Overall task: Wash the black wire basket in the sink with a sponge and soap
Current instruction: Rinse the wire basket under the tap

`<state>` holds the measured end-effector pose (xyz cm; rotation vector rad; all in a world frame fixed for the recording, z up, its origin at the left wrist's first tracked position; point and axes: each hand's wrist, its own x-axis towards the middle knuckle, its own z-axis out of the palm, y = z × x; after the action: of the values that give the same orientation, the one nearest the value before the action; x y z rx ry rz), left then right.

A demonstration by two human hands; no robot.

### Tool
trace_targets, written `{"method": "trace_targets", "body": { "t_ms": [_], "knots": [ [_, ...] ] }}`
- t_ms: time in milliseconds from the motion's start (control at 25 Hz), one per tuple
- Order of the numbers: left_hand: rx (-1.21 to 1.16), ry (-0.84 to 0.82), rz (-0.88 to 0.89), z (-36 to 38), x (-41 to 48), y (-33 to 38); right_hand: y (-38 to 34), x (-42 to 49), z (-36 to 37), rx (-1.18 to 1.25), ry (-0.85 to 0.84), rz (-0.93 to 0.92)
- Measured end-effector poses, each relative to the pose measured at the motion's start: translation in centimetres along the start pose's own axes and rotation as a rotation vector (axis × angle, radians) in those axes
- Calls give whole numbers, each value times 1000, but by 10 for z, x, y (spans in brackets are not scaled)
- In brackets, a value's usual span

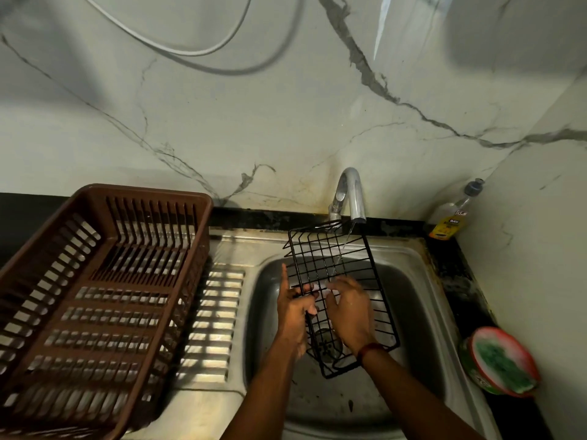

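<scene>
The black wire basket point(324, 252) is held tilted over the steel sink point(409, 287), its far end under the tap point(351, 195), from which a thin stream of water runs onto the wires. My left hand point(293, 308) grips the basket's left edge, with the index finger pointing up. My right hand point(351, 308) lies on the grid at its middle, fingers bent onto the wires. A green sponge point(505, 363) sits in a round red-rimmed soap tub on the counter at the right. A soap bottle point(452, 217) stands in the back right corner.
A brown plastic dish rack point(104, 300) stands on the steel draining board at the left. The marble wall rises behind the sink and along the right side. A white cable hangs on the wall above.
</scene>
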<state>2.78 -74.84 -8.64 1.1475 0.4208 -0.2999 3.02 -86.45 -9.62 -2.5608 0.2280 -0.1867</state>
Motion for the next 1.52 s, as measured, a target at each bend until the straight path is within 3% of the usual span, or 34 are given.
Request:
{"method": "trace_targets", "body": {
  "t_ms": [120, 240, 280, 440, 720, 840, 1000, 1120, 1200, 1320, 1400, 1520],
  "knots": [
    [-35, 40, -2, -3, -6, 5, -5, -4, -15, 137, 187, 133],
    [-92, 78, -1, -8, -6, 8, 9, -9, -31, 101, 452, 146],
    [-119, 85, -7, -9, -5, 8, 16, -6, -35, 67, 427, 168],
    [-134, 77, -1, -4, -5, 11, 34, 17, -36, 61, 27, 237],
    [45, -17, -69, -7, -4, 16, 55, 34, -30, 175, -66, 223],
    [60, 40, -18, -16, 4, 38, 77, 39, -26, 144, -93, 211],
    [202, -47, -28, -29, 24, 87, 94, 50, -34, 86, -194, 47],
    [449, -196, -148, -36, 34, 103, 77, 71, -48, -15, -278, -150],
    [579, -210, -225, -40, 40, 103, 65, 87, -56, -29, -359, -232],
    [508, -208, -289, -51, 51, 104, 53, 109, -66, -123, -446, -398],
    [457, -154, -235, -49, 54, 107, 44, 119, -67, -161, -505, -487],
    [609, -171, -104, -42, 61, 109, 34, 128, -65, -154, -558, -585]
  ]
}}
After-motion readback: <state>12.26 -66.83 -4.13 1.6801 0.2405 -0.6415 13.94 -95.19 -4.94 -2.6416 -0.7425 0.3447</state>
